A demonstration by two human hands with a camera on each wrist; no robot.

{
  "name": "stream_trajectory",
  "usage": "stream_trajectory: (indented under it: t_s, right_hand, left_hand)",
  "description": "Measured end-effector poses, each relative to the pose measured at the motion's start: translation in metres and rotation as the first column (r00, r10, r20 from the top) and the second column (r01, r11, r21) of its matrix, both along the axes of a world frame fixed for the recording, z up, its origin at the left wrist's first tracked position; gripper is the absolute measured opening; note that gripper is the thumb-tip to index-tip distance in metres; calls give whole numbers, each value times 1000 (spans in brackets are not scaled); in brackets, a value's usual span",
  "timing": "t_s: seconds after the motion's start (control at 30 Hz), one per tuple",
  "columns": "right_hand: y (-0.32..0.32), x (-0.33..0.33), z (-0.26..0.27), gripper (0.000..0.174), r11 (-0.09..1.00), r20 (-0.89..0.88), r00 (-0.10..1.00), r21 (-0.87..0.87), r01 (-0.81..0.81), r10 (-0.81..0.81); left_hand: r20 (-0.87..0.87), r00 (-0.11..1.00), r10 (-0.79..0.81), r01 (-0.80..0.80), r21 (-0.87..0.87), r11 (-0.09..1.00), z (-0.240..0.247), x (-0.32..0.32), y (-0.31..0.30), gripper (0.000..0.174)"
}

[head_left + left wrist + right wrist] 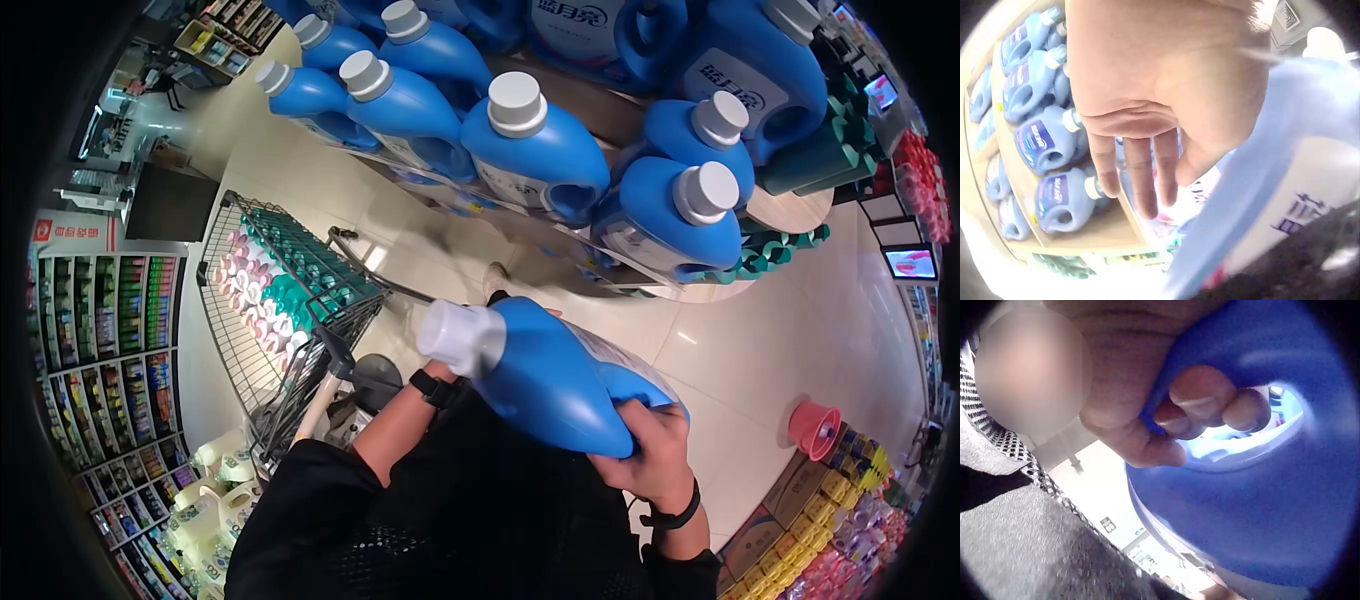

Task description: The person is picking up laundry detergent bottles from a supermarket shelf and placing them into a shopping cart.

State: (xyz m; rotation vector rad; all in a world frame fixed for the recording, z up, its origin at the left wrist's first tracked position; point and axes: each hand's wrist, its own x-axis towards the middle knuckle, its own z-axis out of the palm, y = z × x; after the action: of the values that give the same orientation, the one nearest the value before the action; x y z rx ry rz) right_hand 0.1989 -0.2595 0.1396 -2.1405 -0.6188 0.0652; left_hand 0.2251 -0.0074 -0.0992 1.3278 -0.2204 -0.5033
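A large blue detergent bottle (545, 375) with a white cap (455, 338) lies tilted in front of the body, its cap toward the left. My right hand (652, 450) grips it by the handle, and in the right wrist view the fingertips (1200, 394) curl through the handle opening. Behind the cap, my left hand (440, 372) is mostly hidden in the head view. The left wrist view shows that hand (1166, 81) with its fingers extended and relaxed, beside the bottle (1241, 194) and holding nothing.
Similar blue bottles (535, 150) with white caps line the shelf ahead. To the left stands a shopping cart (290, 290) with pink and green goods behind it. A pink bucket (815, 430) and stacked packages (800, 520) are at the right. Pale jugs (210, 520) stand at lower left.
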Motion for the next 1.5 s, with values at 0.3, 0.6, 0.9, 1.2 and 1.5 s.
stream_trajectory:
  t_s: [0.3, 0.6, 0.9, 1.2, 1.5]
  right_hand:
    - [-42, -56, -13, 18, 967, -31, 979, -168, 191, -199]
    - [-42, -61, -22, 26, 908, -142, 920, -272, 318, -365]
    - [-25, -33, -21, 28, 871, -179, 873, -297, 391, -453]
    - [-16, -17, -27, 29, 866, -230, 854, -312, 390, -467]
    - [-13, -10, -29, 28, 857, -236, 842, -320, 405, -486]
  left_hand:
    - [98, 768, 632, -639, 166, 751, 9, 92, -16, 61]
    - [275, 737, 618, -675, 362, 643, 9, 171, -33, 87]
    - [-326, 855, 404, -331, 256, 908, 69, 178, -14, 58]
    - [-538, 736, 411, -464, 42, 885, 54, 198, -7, 44]
    - [-583, 746, 321, -444, -77, 893, 43, 223, -21, 45]
